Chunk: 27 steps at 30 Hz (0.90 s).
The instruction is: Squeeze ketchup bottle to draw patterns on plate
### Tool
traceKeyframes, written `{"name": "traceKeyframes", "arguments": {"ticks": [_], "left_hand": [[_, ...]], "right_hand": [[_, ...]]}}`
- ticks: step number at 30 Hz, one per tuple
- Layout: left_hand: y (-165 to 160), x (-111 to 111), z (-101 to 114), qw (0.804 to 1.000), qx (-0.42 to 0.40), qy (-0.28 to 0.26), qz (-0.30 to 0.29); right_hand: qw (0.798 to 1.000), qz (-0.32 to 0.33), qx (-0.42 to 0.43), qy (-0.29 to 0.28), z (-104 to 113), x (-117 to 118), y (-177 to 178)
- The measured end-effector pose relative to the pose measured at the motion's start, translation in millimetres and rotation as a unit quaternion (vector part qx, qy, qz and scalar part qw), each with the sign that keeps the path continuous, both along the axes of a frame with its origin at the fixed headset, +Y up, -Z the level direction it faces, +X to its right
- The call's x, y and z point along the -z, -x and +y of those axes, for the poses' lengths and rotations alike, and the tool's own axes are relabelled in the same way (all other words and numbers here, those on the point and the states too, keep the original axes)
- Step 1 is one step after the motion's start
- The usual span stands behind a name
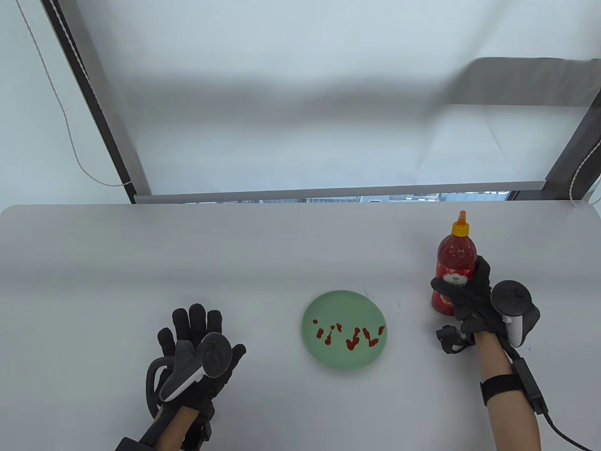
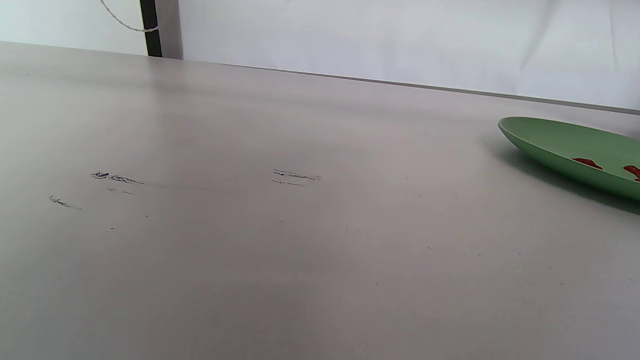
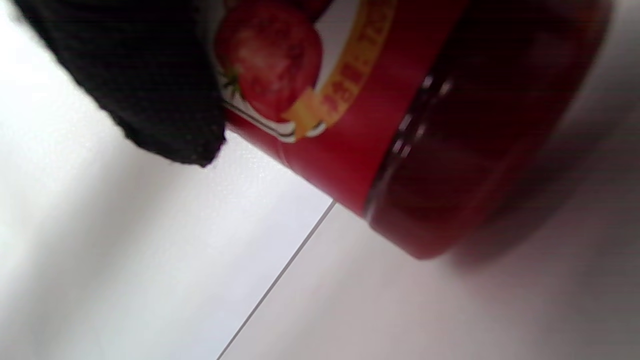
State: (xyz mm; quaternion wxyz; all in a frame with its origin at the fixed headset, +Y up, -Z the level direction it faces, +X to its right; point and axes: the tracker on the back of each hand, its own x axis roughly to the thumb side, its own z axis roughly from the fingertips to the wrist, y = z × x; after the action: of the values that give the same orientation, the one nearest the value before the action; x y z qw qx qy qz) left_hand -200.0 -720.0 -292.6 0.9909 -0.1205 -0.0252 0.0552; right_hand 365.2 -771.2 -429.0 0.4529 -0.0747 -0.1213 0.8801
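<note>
Grey table [image 1: 141, 263]: the work surface, bearing all items; faint dark scuff marks [image 2: 295, 176] show on it in the left wrist view. Green plate [image 1: 328, 305]: the landmark, lying flat on the table near its front edge, between the two hands. Red ketchup marks [image 1: 350, 336]: a row of short dabs and strokes across the plate's middle, two of them also visible on the plate [image 2: 550, 142] in the left wrist view.

Ketchup bottle [image 1: 454, 256]: standing upright on the table to the right of the plate and apart from it, with a yellow cap and orange nozzle [image 1: 462, 217] pointing up. Right hand [image 1: 469, 300]: to the right of the plate, its gloved fingers wrapped around the bottle's lower body over the label. In the right wrist view one gloved fingertip [image 3: 145, 85] presses the bottle [image 3: 400, 125] at its label; the blur there makes it uncertain whether the base fully rests on the table.

Left hand [image 1: 197, 357]: to the left of the plate and well apart from it, palm down on the table, fingers spread, holding nothing.
</note>
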Motion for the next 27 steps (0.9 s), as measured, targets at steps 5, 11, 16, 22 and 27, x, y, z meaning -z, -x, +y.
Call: {"name": "traceKeyframes", "arguments": {"ticks": [5, 11, 16, 22, 27], "left_hand": [[0.5, -0.8, 2.3, 1.0, -0.002, -0.014, -0.001], [0.0, -2.2, 4.8, 1.0, -0.003, -0.025, -0.003], [-1.3, -4.8, 5.9, 0.999, 0.0, -0.032, -0.006], [-0.3, -6.5, 6.7, 0.999, -0.002, -0.041, 0.0], [1.2, -6.8, 6.8, 0.999, -0.008, -0.041, 0.002]], "right_hand": [[1.0, 0.005, -0.011, 0.028, 2.6, -4.4, -2.0], [0.995, -0.02, -0.052, 0.084, 13.6, -18.6, -8.0], [0.991, -0.022, -0.104, 0.076, 13.4, -33.6, -7.4], [0.974, -0.037, -0.206, 0.087, 26.0, -50.8, 2.1], [0.954, -0.052, -0.279, 0.098, 57.7, -98.2, 19.3]]}}
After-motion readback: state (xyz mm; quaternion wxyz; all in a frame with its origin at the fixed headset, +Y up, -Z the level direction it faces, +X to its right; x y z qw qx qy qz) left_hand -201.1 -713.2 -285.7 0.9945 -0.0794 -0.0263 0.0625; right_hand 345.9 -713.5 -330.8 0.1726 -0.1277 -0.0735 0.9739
